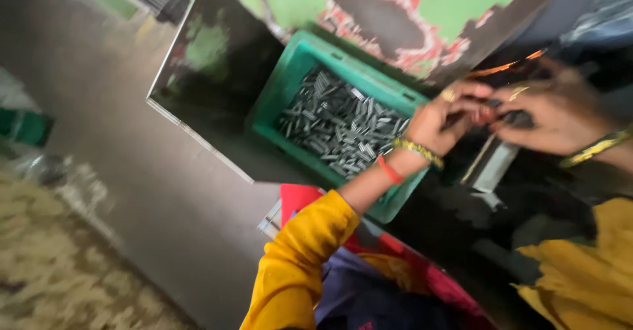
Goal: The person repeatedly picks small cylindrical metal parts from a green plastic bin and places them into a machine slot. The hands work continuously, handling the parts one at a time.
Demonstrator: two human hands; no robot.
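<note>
Head view: I see my left hand (440, 120) and right hand (552, 116) pinched together on a small dark part (489, 112) beyond the green crate's (290, 73) right rim, close enough to reach its metal pieces (343, 129).

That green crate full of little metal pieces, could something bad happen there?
Maybe. The green crate sits tilted at the worn table's edge, so it might slide and spill the small metal pieces. The left hand and right hand meet over dark machine parts; fingers or the bangles could catch there. Orange sparks or glare show near the hands, though the picture is too blurred to tell which.
</note>
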